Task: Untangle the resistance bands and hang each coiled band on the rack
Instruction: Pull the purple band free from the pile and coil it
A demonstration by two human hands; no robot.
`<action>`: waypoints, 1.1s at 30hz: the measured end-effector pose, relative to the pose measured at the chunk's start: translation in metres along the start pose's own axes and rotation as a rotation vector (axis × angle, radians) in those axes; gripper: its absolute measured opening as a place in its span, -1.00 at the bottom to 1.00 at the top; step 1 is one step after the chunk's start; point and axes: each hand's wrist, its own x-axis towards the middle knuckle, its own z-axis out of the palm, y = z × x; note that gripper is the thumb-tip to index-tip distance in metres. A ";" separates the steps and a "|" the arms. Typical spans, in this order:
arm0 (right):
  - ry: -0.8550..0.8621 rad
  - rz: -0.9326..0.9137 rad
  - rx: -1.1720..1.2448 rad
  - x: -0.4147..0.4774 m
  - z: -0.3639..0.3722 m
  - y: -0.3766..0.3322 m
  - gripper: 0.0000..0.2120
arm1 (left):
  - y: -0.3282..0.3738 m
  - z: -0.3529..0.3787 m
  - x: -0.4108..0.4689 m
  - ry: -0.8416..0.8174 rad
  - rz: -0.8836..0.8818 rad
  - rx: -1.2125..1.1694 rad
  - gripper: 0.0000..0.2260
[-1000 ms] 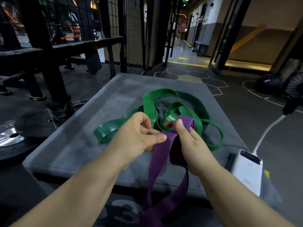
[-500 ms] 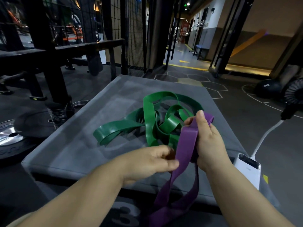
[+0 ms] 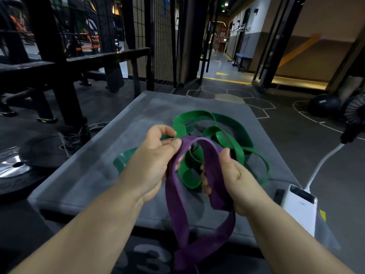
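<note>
A purple resistance band (image 3: 177, 202) arches between both hands above the near edge of a grey padded box (image 3: 83, 175). My left hand (image 3: 152, 163) pinches the band's left strand between thumb and fingers. My right hand (image 3: 229, 180) grips the right strand, fingers curled round it. The band's lower part hangs down past the box's front edge. Behind the hands a green resistance band (image 3: 227, 139) lies in a loose tangle of loops on the box top.
A white power bank (image 3: 298, 206) with a white cable (image 3: 322, 165) lies at the box's right edge. Black rack frames (image 3: 59, 76) and weight plates (image 3: 13, 167) stand on the left. A dark medicine ball (image 3: 324, 104) and a fan (image 3: 355, 109) sit far right.
My left hand has risen and taken the purple band's left strand. The hands have spread the band into an open loop where it was a folded bunch before.
</note>
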 end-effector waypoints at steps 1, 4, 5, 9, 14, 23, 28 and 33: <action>-0.070 0.006 0.013 -0.001 0.000 0.001 -0.24 | 0.000 -0.001 0.001 -0.006 0.024 0.022 -0.85; -0.232 0.035 -0.001 -0.004 0.000 0.001 -0.39 | 0.001 -0.007 0.002 -0.115 0.041 0.013 -0.94; -0.263 0.050 0.004 -0.005 0.001 0.000 -0.50 | 0.003 -0.010 0.001 -0.173 0.030 -0.015 -0.90; -0.369 0.087 0.150 -0.007 0.000 -0.004 -0.58 | 0.008 -0.020 0.002 -0.298 0.027 0.090 -0.68; -0.601 0.145 0.230 -0.009 -0.004 -0.004 -0.41 | -0.002 -0.021 0.006 -0.191 -0.041 0.281 -0.85; -0.875 0.043 0.538 -0.009 -0.006 -0.003 -0.43 | -0.012 -0.011 0.001 -0.293 -0.190 0.115 -0.81; -0.974 0.075 0.686 -0.009 -0.006 -0.005 -0.44 | -0.020 -0.009 -0.005 -0.398 -0.169 0.232 -0.53; -1.035 0.113 0.747 -0.010 -0.014 -0.012 -0.45 | -0.016 0.002 -0.012 -0.359 -0.236 0.270 -0.53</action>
